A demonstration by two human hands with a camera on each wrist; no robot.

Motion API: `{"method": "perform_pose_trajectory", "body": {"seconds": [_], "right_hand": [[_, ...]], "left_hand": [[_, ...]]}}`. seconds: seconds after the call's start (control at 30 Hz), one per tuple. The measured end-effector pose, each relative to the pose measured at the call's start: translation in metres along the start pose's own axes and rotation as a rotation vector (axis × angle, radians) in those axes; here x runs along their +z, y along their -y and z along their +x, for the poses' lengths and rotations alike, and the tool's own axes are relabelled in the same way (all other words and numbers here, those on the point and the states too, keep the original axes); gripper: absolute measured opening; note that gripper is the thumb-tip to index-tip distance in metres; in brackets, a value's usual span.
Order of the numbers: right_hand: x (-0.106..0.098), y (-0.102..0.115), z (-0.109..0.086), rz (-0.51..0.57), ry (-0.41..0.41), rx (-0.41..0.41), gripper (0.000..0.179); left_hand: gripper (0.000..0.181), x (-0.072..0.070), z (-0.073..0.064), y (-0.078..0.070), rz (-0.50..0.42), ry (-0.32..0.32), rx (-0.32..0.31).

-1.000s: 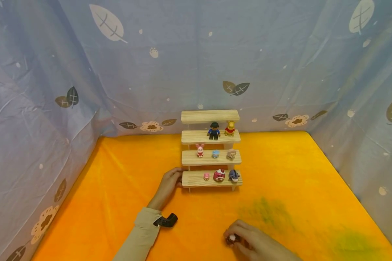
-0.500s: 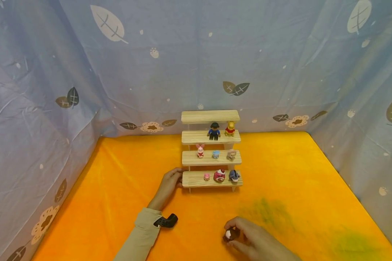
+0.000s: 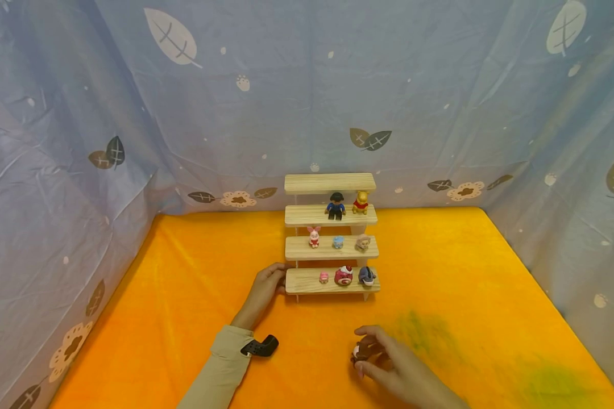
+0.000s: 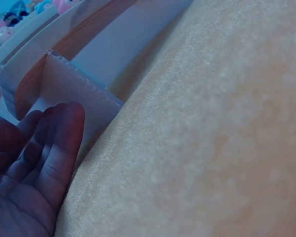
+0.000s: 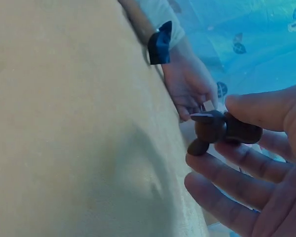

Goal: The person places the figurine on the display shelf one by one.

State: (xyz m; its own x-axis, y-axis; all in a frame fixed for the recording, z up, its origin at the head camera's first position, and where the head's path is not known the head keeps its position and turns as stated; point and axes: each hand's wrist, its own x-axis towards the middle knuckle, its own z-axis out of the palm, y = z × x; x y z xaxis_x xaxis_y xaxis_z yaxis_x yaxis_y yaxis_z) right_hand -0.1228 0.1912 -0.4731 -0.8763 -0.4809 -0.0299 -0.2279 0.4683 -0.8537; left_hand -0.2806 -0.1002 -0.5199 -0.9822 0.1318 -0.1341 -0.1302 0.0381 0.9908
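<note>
My right hand (image 3: 389, 363) is low, front of the shelf and right of its middle. It pinches a small brown toy figurine (image 5: 210, 129) with a white patch, between thumb and fingers; the other fingers spread below it in the right wrist view. My left hand (image 3: 263, 292) rests at the left end of the tiered wooden shelf (image 3: 299, 281), fingers loosely bent. Up close, its fingertips (image 4: 71, 116) lie against the pale side support under the lowest board. On that board sit a pink figurine (image 3: 324, 278), a red bear (image 3: 344, 276) and a grey-blue donkey (image 3: 366, 276).
The board above bears a piglet (image 3: 314, 237), a blue figurine (image 3: 337, 242) and a beige one (image 3: 362, 243). Higher are a dark-haired toy person (image 3: 335, 207) and a yellow bear (image 3: 360, 203). A leaf-print curtain (image 3: 307, 85) surrounds the orange cloth (image 3: 210, 255).
My right hand has risen slightly, its fingers have spread, and the brown figurine has turned in its grip. The left hand stays at the shelf's end.
</note>
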Motion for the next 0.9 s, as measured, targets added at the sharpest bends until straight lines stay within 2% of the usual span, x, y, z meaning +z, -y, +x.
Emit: {"method": "perform_pose_trajectory", "body": {"seconds": [0.07, 0.23, 0.3, 0.4, 0.5, 0.57, 0.7, 0.9], "right_hand": [[0.001, 0.000, 0.001, 0.036, -0.043, -0.017, 0.048], [0.005, -0.002, 0.002, 0.070, -0.137, -0.126, 0.030], [0.005, -0.004, 0.003, 0.130, -0.152, -0.156, 0.026], [0.001, -0.008, 0.005, 0.329, -0.105, -0.195, 0.023], [-0.004, -0.012, 0.005, 0.569, -0.008, -0.208, 0.025], [-0.007, -0.014, 0.005, 0.670, 0.040, -0.210, 0.028], [-0.010, -0.015, 0.007, 0.724, 0.076, -0.217, 0.033], [-0.012, -0.015, 0.007, 0.739, 0.091, -0.174, 0.036]], "left_hand": [[0.033, 0.000, 0.000, 0.000, -0.001, -0.002, -0.003], [0.033, 0.000, 0.000, 0.001, 0.003, -0.001, 0.003], [0.033, 0.000, 0.000, 0.001, 0.005, 0.001, 0.002], [0.033, 0.000, 0.000, 0.000, 0.006, 0.003, 0.000], [0.033, 0.000, 0.000, 0.000, 0.006, 0.005, -0.001], [0.033, 0.000, 0.001, 0.000, 0.008, 0.005, 0.000], [0.033, 0.000, 0.001, 0.000, 0.005, 0.005, 0.007], [0.032, 0.001, 0.001, 0.001, -0.004, 0.006, 0.014]]}}
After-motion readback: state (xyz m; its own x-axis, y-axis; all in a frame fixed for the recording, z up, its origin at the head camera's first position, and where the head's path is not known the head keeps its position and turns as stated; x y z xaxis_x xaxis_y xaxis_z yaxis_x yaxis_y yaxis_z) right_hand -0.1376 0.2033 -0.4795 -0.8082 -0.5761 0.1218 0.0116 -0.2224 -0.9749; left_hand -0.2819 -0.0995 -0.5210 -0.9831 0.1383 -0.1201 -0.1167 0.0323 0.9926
